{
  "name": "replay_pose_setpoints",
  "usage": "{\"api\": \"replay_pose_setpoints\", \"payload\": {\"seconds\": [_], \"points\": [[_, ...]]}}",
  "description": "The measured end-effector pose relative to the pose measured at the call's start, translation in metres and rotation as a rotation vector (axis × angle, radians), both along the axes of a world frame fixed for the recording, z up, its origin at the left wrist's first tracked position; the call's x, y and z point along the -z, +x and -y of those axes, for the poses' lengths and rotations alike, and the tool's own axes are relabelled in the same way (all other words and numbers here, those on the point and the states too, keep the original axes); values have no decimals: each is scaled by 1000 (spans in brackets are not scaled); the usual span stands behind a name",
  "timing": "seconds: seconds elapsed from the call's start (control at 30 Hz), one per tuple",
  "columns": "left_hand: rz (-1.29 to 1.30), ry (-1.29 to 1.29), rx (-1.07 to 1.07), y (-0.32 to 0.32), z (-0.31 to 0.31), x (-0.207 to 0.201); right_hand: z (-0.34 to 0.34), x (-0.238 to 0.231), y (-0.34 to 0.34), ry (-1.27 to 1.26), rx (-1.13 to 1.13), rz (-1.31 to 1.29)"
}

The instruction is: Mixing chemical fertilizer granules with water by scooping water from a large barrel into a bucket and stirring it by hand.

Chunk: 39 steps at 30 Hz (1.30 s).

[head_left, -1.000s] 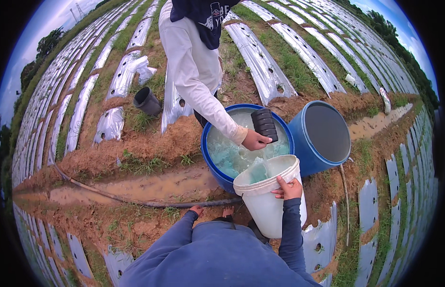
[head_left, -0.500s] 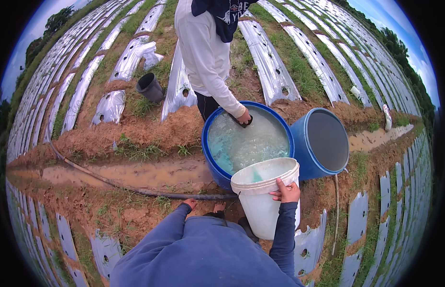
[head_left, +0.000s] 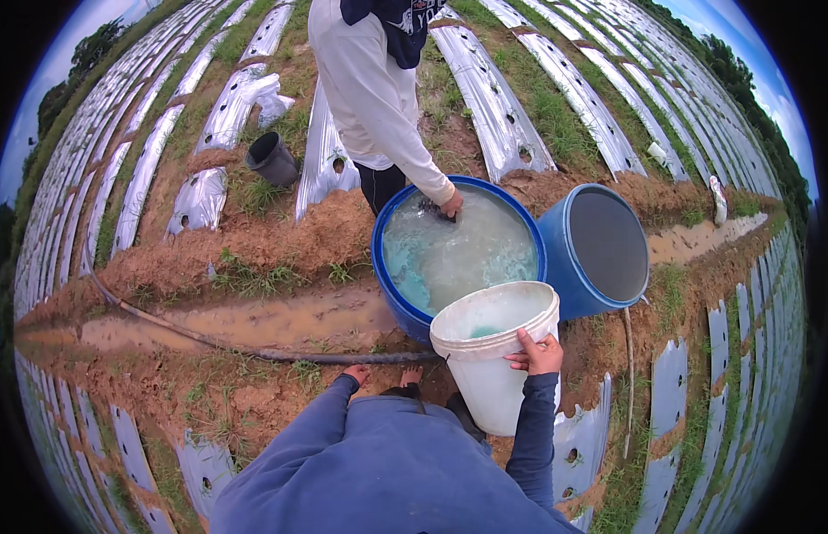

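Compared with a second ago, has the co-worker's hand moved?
Yes. Judged against the left blue drum, the co-worker's hand has moved from near the white bucket toward the drum's far rim.

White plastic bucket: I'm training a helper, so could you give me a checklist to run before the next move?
1. Right hand on the rim of the white plastic bucket: ok.
2. Bucket's mouth uncovered: ok.
3. Left hand also on the bucket: not ok, it is apart.
4. Co-worker's hand clear of the round blue plastic barrel of cloudy liquid: not ok, it reaches inside.
5. Bucket's exact fill level: cannot tell.
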<state>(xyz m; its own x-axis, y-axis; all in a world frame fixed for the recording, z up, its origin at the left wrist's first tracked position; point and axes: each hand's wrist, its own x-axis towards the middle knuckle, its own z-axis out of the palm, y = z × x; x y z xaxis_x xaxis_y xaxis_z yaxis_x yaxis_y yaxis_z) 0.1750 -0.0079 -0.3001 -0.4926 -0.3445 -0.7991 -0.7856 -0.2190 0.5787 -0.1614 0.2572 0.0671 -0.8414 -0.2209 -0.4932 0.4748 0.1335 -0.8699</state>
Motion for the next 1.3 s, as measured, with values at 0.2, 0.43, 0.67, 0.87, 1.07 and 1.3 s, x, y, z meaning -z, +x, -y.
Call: {"api": "replay_pose_setpoints", "payload": {"seconds": [0.2, 0.43, 0.67, 0.87, 1.07, 1.3], "points": [[52, -4, 62, -1, 0, -3, -3, 1, 1, -18, 0, 3], [70, -17, 90, -15, -1, -1, -3, 0, -4, 16, -44, -41], [9, -205, 209, -13, -1, 2, -8, 0, -5, 0, -79, -21], [-86, -462, 486, -1, -1, -4, -8, 6, 2, -32, -54, 8], [59, -507, 497, -10, -10, -10, -15, 1, 2, -20, -92, -23], [25, -467, 436, -10, -7, -14, -12, 1, 4, -16, -86, -30]]}}
